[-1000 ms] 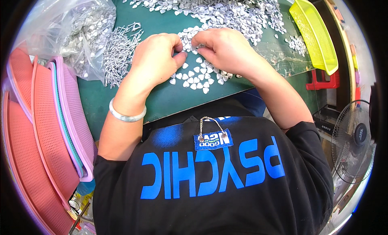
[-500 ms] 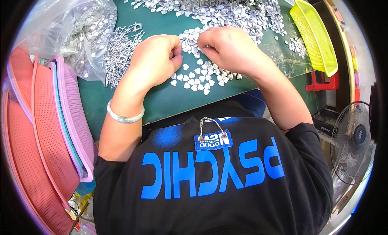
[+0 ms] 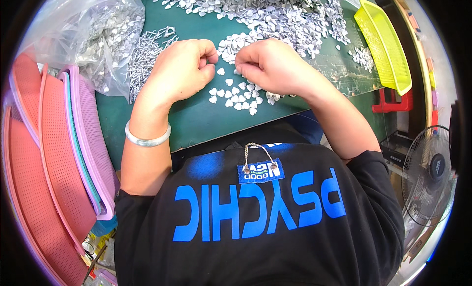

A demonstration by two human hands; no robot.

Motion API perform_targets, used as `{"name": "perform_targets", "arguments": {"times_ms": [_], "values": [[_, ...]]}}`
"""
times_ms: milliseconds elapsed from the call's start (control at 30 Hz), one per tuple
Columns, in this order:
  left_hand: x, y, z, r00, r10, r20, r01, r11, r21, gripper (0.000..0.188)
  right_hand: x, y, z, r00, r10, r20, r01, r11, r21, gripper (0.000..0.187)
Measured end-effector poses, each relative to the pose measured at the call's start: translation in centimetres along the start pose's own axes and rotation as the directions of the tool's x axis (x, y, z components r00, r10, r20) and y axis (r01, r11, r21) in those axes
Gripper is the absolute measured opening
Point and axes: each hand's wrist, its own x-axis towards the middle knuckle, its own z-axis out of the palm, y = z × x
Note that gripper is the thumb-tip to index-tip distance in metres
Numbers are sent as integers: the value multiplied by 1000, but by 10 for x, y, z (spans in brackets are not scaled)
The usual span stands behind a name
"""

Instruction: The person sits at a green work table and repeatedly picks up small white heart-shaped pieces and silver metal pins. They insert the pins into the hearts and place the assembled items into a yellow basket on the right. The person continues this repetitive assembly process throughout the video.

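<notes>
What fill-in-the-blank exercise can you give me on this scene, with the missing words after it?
1. Near the bare right hand lie small, silvery, flat pieces shaped like ____.
2. The smooth, pale, ring-shaped bangle circles the person's ____ wrist.
3. The long yellow-green plastic basket is on the green tabletop's ____ side.

Missing words: hearts; left; right.

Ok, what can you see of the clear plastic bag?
The clear plastic bag is thin, crinkled and glossy, bulging with silvery heart-shaped pieces that show through. It slumps on the left of the green tabletop beside piled silvery pins. The left hand is clear of it; I can't tell whether its mouth is open.
</notes>
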Motion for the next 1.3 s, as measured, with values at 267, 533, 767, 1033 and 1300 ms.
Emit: {"name": "perform_targets", "arguments": {"times_ms": [267,533,767,1033,1300], "values": [[-2,7,7,1000,-7,17,7,1000,3,11,-3,4,-3,997,36,-74,-33,999,30,17],[-2,6,10,997,61,-49,-59,997,48,10,-7,11,-6,997,33,-73,-31,999,37,12],[-3,9,1,995,54,89,-56,998,24,11,-3,-1,7,995,-104,0,103,992,-67,12],[2,1,8,991,85,-104,-81,996,44,15,-1,1,-6,986,168,6,-146,842,519,7],[4,0,14,983,71,-168,-64,997,50,17,6,4,3,991,99,-95,-60,937,344,17]]}}
